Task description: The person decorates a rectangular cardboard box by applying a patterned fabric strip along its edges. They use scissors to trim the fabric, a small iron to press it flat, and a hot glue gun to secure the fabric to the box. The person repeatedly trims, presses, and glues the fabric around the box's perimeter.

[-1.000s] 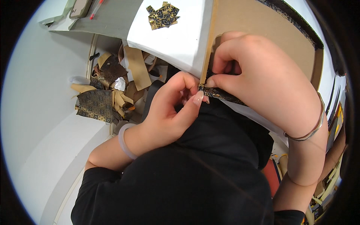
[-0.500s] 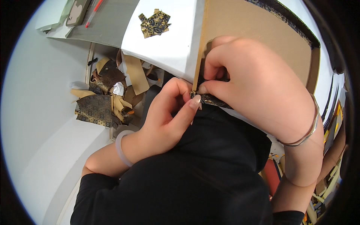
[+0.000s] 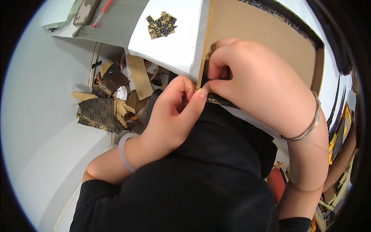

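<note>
A flat brown cardboard panel [image 3: 262, 42] edged with dark gold-patterned fabric lies on the white table [image 3: 174, 50], its near corner at the table edge. My right hand [image 3: 251, 81] rests on that corner and pinches the patterned fabric strip [image 3: 220, 101] folded over the board's edge. My left hand [image 3: 174, 112], with a pale bangle on its wrist, presses thumb and fingertips against the same strip at the corner. A silver bangle sits on my right wrist.
Small patterned fabric scraps [image 3: 161, 25] lie on the white table. Below the table's left side, a pile of offcuts [image 3: 112, 100] of brown card and patterned cloth fills a bin. A phone [image 3: 85, 7] and red pen [image 3: 102, 7] lie far left. Clutter sits at right.
The view has shifted slightly, and both hands have stayed at the board's corner, fingers working along the fabric strip; my left thumb has pushed closer to the edge.
</note>
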A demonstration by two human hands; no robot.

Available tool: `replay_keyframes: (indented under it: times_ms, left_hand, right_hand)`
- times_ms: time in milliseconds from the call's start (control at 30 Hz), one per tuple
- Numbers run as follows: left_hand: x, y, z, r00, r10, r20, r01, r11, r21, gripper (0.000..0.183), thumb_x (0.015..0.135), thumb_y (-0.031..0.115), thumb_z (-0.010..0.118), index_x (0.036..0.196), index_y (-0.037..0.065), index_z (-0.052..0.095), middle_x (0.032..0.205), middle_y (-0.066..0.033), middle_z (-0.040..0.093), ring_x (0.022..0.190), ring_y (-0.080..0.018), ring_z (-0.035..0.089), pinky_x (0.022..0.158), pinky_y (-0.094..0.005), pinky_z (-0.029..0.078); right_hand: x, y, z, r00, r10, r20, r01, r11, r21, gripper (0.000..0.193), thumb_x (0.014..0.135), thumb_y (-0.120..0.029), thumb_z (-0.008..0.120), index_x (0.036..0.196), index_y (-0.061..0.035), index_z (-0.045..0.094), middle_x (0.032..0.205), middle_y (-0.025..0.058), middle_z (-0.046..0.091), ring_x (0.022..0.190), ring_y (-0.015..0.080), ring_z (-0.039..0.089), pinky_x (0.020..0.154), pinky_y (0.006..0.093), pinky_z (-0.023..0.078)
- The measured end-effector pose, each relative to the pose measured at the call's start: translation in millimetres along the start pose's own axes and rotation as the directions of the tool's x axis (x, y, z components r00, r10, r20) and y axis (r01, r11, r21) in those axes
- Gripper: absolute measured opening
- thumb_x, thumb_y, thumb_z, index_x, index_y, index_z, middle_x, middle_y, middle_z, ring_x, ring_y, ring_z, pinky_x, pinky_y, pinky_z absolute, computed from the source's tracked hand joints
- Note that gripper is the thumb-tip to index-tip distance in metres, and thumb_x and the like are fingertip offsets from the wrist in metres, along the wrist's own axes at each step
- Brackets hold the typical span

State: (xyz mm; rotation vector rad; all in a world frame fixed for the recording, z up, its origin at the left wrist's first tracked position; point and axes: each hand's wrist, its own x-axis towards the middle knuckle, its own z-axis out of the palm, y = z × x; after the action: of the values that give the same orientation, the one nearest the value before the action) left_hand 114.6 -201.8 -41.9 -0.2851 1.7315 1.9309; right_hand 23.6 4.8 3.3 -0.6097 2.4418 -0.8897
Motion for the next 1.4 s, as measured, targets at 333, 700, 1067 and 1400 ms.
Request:
replay_keyframes:
  times_ms: [333, 700, 1067, 1400]
  left_hand:
    - [1, 27, -32, 0.543, 0.704, 0.458, -0.684, 0.054, 0.727, 0.034, 0.091, 0.018, 0.092, 0.119, 0.008, 0.075, 0.091, -0.0026, 0.059, 0.073, -0.0202, 0.059, 0.060, -0.0322, 0.048]
    - [18, 73, -28, 0.523, 0.387, 0.759, -0.693, -0.326, 0.643, 0.015, 0.088, 0.014, 0.078, 0.099, 0.006, 0.074, 0.095, -0.0036, 0.056, 0.083, -0.0210, 0.061, 0.074, -0.0349, 0.049]
    - [23, 104, -16, 0.553, 0.130, 0.823, -0.753, -0.345, 0.560, 0.025, 0.088, 0.018, 0.086, 0.108, 0.006, 0.076, 0.095, -0.0055, 0.058, 0.086, -0.0241, 0.060, 0.082, -0.0378, 0.048]
    - [17, 111, 2, 0.638, 0.081, 0.766, -0.696, -0.365, 0.618, 0.022, 0.089, 0.013, 0.085, 0.107, 0.006, 0.075, 0.096, -0.0073, 0.057, 0.086, -0.0260, 0.060, 0.083, -0.0391, 0.046]
  right_hand:
    - [2, -1, -2, 0.999, -0.015, 0.028, 0.015, 1.000, -0.006, 0.013, 0.087, -0.010, 0.083, 0.087, 0.0019, 0.079, 0.093, 0.0169, 0.073, 0.086, 0.0355, 0.072, 0.079, 0.0434, 0.059]
    - [2, -2, -10, 0.996, -0.029, 0.085, 0.032, 0.999, -0.035, 0.017, 0.090, -0.014, 0.078, 0.094, 0.0020, 0.080, 0.098, 0.0207, 0.076, 0.090, 0.0402, 0.073, 0.083, 0.0458, 0.060]
    - [5, 21, -18, 0.999, -0.048, -0.024, 0.050, 0.993, 0.105, 0.039, 0.102, -0.024, 0.060, 0.123, 0.0071, 0.070, 0.103, 0.0229, 0.078, 0.094, 0.0349, 0.076, 0.089, 0.0429, 0.059]
    - [8, 26, -11, 0.987, -0.155, -0.041, 0.155, 0.988, -0.013, 0.038, 0.102, -0.023, 0.057, 0.118, 0.0085, 0.073, 0.099, 0.0268, 0.078, 0.092, 0.0384, 0.077, 0.087, 0.0437, 0.060]
